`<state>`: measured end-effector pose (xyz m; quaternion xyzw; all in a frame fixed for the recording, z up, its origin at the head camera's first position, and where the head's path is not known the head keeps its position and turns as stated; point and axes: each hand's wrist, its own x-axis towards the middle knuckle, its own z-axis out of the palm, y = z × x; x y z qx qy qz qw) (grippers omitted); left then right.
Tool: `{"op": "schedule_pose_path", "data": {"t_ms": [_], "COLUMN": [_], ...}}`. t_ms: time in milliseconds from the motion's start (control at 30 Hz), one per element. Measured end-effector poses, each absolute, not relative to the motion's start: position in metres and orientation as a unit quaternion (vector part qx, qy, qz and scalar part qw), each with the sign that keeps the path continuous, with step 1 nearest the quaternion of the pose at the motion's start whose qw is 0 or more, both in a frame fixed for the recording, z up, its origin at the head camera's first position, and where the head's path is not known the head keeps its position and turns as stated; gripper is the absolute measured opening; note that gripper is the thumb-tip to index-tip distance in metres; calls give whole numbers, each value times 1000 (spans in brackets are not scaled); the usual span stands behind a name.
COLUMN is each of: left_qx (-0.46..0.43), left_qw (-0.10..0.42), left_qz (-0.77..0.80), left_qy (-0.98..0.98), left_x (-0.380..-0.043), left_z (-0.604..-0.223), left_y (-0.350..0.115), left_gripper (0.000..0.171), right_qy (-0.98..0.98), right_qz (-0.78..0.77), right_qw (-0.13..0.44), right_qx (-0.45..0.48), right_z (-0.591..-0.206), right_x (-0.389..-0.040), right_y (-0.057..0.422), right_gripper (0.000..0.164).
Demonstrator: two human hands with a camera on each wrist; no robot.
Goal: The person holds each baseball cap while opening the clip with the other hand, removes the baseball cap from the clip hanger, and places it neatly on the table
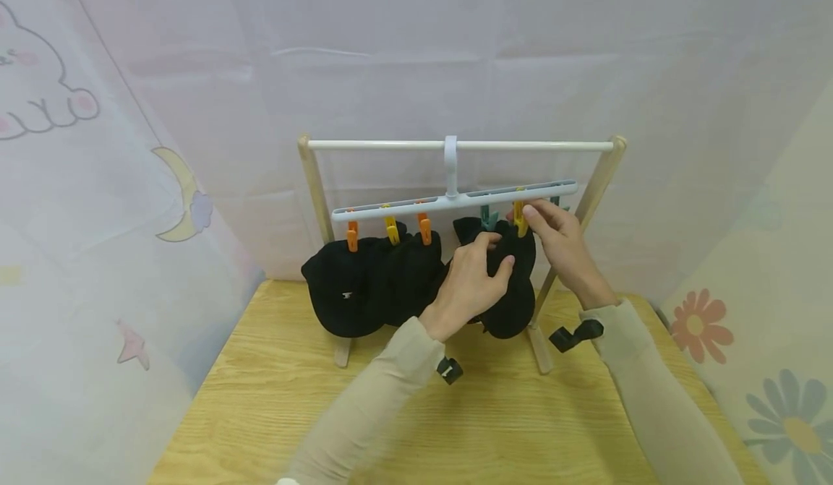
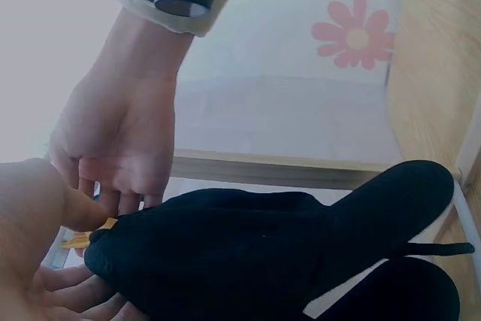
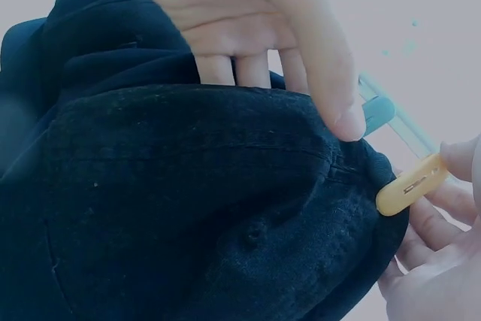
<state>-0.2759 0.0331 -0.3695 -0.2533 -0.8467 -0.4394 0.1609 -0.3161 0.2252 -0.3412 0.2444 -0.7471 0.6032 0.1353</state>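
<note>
A black cap (image 1: 513,304) hangs from the right half of a white hanger (image 1: 390,209). My left hand (image 1: 470,282) grips this cap near its top, thumb in front and fingertips tucked behind the fabric edge in the right wrist view. With my right hand (image 1: 565,243) I pinch a yellow clip (image 3: 412,184), thumb on its end, the jaws over the cap's edge. Beside it a teal clip (image 1: 489,217) sits at the cap's top. Other right fingers are partly hidden behind the cap.
More black headwear (image 1: 371,282) hangs on the left half from orange clips (image 1: 352,236) and a yellow clip (image 1: 392,230). The hanger tilts up to the right on the rack's white bar (image 1: 534,146). Wooden legs (image 1: 540,348) stand on the table (image 1: 507,427); a printed curtain is behind.
</note>
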Motion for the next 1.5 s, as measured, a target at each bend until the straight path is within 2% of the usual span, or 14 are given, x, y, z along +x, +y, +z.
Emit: {"op": "schedule_pose_path", "data": {"t_ms": [400,1033,1200,1500], "left_qx": [-239,-240,-241,-237], "left_qw": [143,177,187,190], "left_qz": [-466,-491,-495,-499], "left_qy": [-840,-819,-814,-812], "left_x": [-279,-286,-288,-288], "left_z": [-367,-370,-371,-370], "left_y": [39,47,48,48], "left_gripper": [42,33,30,30], "right_qy": [-668,-652,-654,-691], "right_qz": [696,728,726,697], "right_qw": [72,47,54,64], "right_qx": [254,206,205,181], "right_z": [-346,-338,-339,-336], "right_x": [-318,-318,-320,-320], "right_y": [227,226,225,225], "right_gripper": [31,30,35,34]}}
